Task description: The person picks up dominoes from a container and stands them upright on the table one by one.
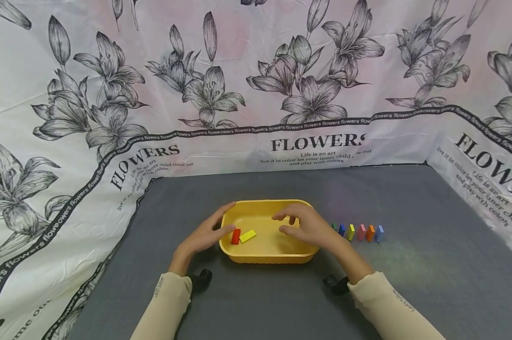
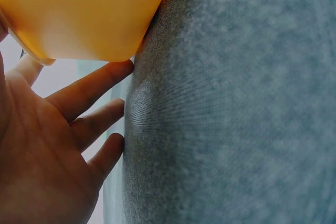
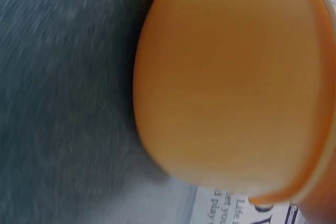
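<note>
A yellow plastic tub (image 1: 264,259) sits on the grey table. Inside it, at the left, lie a red block (image 1: 236,236) and a yellow block (image 1: 247,236). My left hand (image 1: 205,234) is at the tub's left end, thumb over the rim near the red block. In the left wrist view its fingers (image 2: 86,92) spread loosely along the outside of the tub, one tip by the base. Over the tub's right part hovers my right hand (image 1: 308,226), fingers loosely bent and thumb apart, with nothing visible between them. The right wrist view shows mostly the tub's outer wall (image 3: 231,87).
Right of the tub, small blocks stand in a row: green, dark blue, yellow (image 1: 351,232), pink (image 1: 361,232), orange (image 1: 370,233) and light blue (image 1: 379,233). The right forearm passes beside the row's left end. Flower-printed cloth (image 1: 230,156) borders the table's back and sides.
</note>
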`<state>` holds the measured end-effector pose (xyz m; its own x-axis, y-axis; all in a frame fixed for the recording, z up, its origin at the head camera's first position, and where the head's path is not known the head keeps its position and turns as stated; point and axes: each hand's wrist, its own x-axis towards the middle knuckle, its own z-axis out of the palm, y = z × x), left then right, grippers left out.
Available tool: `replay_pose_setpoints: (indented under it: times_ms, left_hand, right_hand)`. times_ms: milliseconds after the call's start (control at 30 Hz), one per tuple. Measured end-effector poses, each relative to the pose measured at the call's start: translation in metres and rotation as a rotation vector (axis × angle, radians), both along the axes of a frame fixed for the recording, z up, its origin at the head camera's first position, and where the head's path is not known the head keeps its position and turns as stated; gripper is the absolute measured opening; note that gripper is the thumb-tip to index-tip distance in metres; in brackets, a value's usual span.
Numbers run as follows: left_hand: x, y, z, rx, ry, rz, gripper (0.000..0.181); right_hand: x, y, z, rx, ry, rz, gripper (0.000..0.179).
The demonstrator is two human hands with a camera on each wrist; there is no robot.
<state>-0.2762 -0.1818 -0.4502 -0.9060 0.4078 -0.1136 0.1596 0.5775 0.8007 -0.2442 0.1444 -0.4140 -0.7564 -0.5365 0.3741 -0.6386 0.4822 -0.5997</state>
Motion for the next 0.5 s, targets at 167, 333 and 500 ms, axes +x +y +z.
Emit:
replay_pose_setpoints:
  times_ms: [167, 333, 500]
  left_hand:
    - [0.000, 0.000, 0.001, -0.008, -0.004, -0.003, 0.068]
    - [0.000, 0.000, 0.001, -0.013, -0.008, 0.003, 0.068]
    - [0.000, -0.001, 0.000, -0.013, -0.012, 0.006, 0.068]
  right_hand:
    - [-0.002, -0.014, -0.003, 0.018, 0.004, 0.022, 0.027]
    - [-0.004, -0.026, -0.006, 0.070, -0.002, 0.006, 0.026]
    - [-0.003, -0.038, -0.008, 0.105, -0.018, -0.015, 0.025]
